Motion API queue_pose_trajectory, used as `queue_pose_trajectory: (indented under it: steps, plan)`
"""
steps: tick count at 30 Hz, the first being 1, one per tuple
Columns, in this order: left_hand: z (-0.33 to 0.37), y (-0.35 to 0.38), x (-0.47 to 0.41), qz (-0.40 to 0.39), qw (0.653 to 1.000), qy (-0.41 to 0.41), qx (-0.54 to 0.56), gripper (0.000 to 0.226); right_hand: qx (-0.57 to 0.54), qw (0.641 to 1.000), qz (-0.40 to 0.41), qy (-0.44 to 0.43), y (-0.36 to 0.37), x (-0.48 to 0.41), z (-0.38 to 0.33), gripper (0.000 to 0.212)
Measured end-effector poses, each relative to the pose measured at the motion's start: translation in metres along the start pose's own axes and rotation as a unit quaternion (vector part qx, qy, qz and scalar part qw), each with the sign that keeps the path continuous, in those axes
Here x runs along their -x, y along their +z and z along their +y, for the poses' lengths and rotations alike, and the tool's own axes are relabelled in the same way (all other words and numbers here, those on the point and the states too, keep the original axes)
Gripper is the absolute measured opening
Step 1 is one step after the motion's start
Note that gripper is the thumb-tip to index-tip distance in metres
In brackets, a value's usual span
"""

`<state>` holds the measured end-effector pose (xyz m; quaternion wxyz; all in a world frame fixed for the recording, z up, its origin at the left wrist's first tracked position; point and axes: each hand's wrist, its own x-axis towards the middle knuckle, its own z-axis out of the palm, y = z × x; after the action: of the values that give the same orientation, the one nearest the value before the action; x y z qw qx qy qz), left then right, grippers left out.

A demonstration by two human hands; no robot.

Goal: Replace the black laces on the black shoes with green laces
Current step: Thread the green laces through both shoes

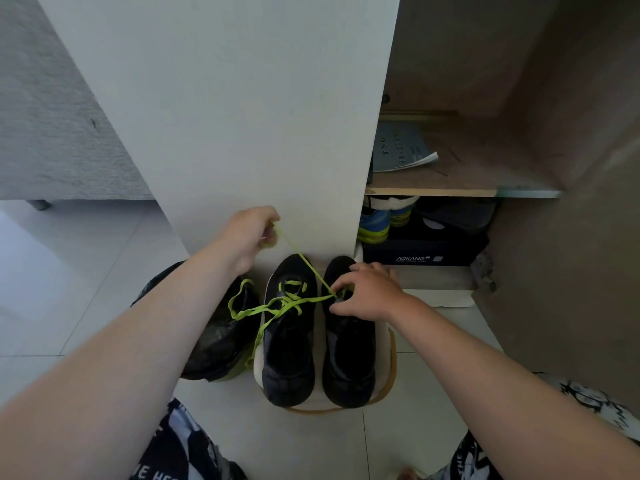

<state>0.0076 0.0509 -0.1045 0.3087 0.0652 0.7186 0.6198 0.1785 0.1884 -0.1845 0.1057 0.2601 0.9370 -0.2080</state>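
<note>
Two black shoes stand side by side on a small white stool [384, 368]. The left shoe [289, 341] carries a green lace [277, 306] threaded through its eyelets, with loose ends trailing off to the left. My left hand [247, 237] is raised above and left of the shoes and pinches a taut green lace [306, 263] that runs down to the right shoe [348, 344]. My right hand [367, 292] rests on the right shoe's eyelet area, its fingers curled on the shoe where that lace enters.
A black plastic bag [221, 337] lies on the floor left of the stool. A white cabinet door [242, 116] stands open behind the shoes. To the right, cabinet shelves hold papers [401, 147], a dark shoebox [422, 252] and blue-green shoes [375, 225].
</note>
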Motion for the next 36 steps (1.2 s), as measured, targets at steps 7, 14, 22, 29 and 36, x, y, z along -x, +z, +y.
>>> queue_pose_trajectory:
  steps: [7, 14, 22, 29, 36]
  plan:
    - [-0.008, 0.014, 0.006, -0.11, 0.926, 0.11, -0.343, 0.019, -0.008, 1.0, -0.01, 0.0, -0.002, -0.002, -0.001, 0.043]
    - [0.003, -0.005, 0.013, -0.216, 0.69, -0.075, -0.687, 0.033, -0.009, 1.0, -0.015, -0.003, -0.001, -0.002, 0.003, 0.044]
    - [0.026, -0.029, 0.008, -0.158, 0.673, -0.005, -0.722, 0.027, -0.029, 0.999, -0.021, -0.003, 0.001, -0.006, 0.002, 0.043]
    - [0.012, -0.007, 0.021, -0.268, 0.54, -0.143, -0.785, 0.03, -0.091, 0.994, -0.053, -0.003, 0.0, -0.008, 0.007, 0.037]
    - [-0.019, 0.024, 0.018, -0.235, 0.618, 0.085, -0.746, 0.035, -0.28, 0.957, 0.0, 0.073, -0.006, -0.02, 0.021, 0.053]
